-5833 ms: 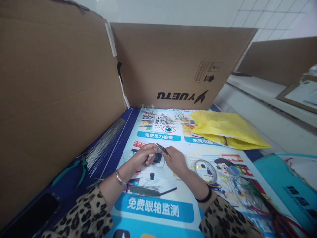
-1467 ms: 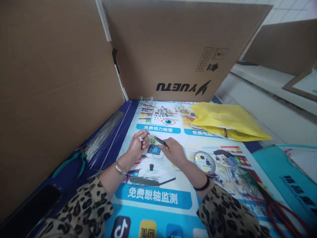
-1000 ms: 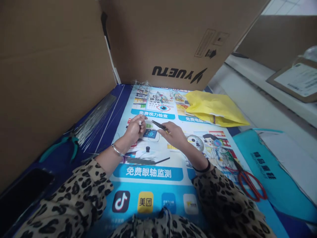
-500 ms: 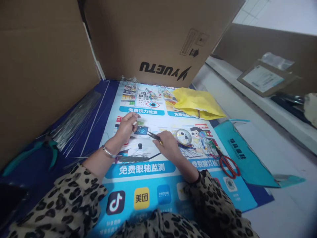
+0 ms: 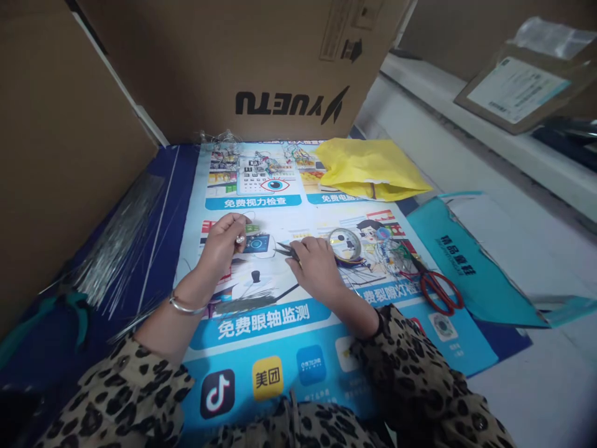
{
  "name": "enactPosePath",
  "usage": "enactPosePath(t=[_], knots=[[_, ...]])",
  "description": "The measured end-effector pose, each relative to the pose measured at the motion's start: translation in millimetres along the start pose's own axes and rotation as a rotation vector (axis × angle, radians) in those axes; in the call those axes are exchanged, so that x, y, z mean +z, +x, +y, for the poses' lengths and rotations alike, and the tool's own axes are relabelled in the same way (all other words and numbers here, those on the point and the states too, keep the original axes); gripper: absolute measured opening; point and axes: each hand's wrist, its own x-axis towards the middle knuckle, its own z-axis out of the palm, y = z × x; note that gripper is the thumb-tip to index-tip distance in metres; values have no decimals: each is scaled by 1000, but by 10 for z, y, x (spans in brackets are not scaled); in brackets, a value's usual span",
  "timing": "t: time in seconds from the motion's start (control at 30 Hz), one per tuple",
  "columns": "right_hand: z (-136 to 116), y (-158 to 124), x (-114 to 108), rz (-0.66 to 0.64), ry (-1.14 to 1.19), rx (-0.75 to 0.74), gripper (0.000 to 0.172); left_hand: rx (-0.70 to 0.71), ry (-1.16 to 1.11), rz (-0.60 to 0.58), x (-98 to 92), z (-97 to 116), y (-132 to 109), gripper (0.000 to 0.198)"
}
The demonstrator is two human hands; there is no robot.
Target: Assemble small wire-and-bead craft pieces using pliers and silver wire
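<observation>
pinching a small silvery wire piece (image 5: 240,238) between thumb and forefinger, the left hand (image 5: 222,241) rests on the blue printed poster (image 5: 261,323); the right hand (image 5: 316,269) wraps its fingers round slim dark pliers (image 5: 282,250), tips near the piece but apart. likely a wire-shaping step; the next move calls for closing the tips precisely on the wire

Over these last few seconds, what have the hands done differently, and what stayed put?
The hands drew apart: the right hand, still gripping the pliers, slid right toward the tape roll; the left hand keeps pinching a small piece. Yellow bag and wire bundle stayed put.
</observation>
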Motion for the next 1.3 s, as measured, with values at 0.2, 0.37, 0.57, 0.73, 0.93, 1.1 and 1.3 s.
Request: enactPosePath(t=[0.2,0.37,0.57,0.73,0.93,1.1,1.3], knots=[[27,11,12,4,9,-26,33,-11,90,26,28,-20,-3,19],[89,54,44,13,65,-51,29,-5,258,110,41,14,-20,21],[87,71,25,-17,50,-88,29,68,465,107,67,32,-55,23],[87,67,-89,-118,21,-137,26,266,678,64,73,-17,-77,21],[11,259,-273,-57,254,-70,25,393,814,-23,93,-61,-104,22],[-161,531,-244,-15,352,-74,23,428,847,-69,90,-63,-115,23],[-172,691,-37,30,460,-72,20,394,900,-22,64,-62,-91,24]])
